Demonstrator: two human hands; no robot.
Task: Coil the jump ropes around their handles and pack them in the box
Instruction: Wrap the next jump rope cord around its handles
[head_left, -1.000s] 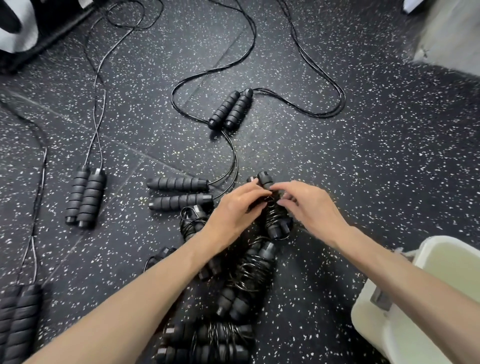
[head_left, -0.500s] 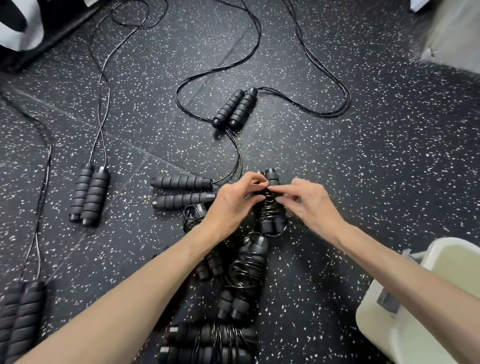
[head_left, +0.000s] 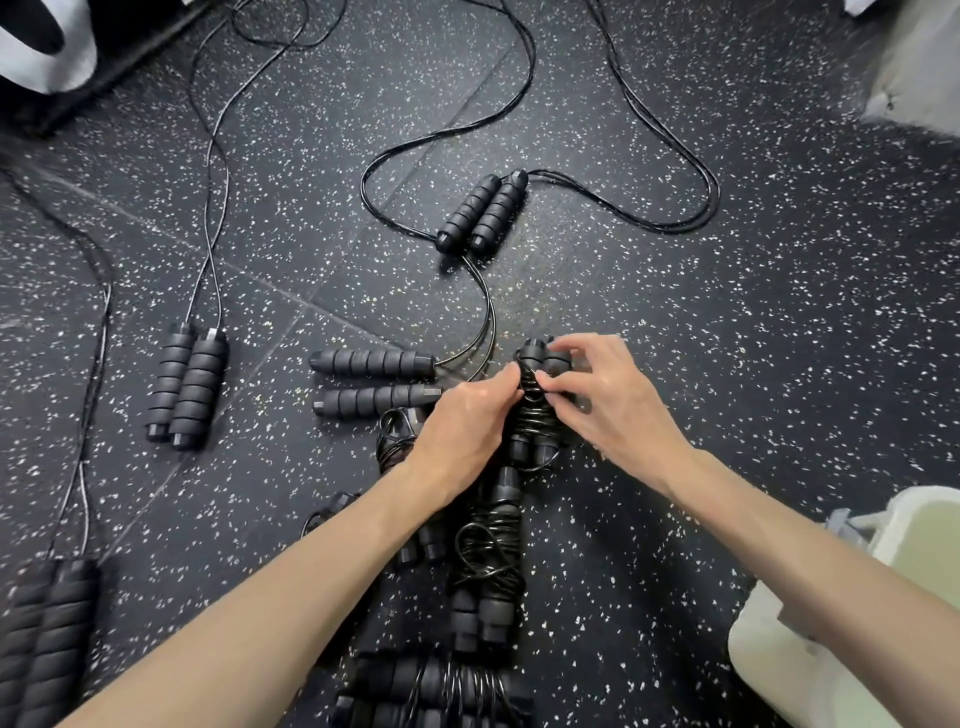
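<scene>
A coiled jump rope (head_left: 535, 421), black cord wound round its two ribbed handles, lies on the speckled floor between my hands. My left hand (head_left: 462, 426) grips its left side, with fingers at the windings. My right hand (head_left: 608, 400) pinches the cord near the top of the handles. Three more coiled ropes lie nearer me: one (head_left: 485, 561) below my hands, one (head_left: 431, 691) at the bottom edge, one (head_left: 395, 431) partly under my left wrist. The white box (head_left: 810, 670) stands at the lower right, open.
Uncoiled ropes lie spread on the floor: handle pairs at the centre left (head_left: 374, 382), further back (head_left: 480, 213), at the left (head_left: 187, 387) and at the bottom left corner (head_left: 41, 639), their cords trailing away from me. A black and white bag (head_left: 47, 47) sits at the top left.
Both hands have stayed on the coiled rope. My right hand's fingers shifted up to the top of the handles, and my left hand moved lower along the windings.
</scene>
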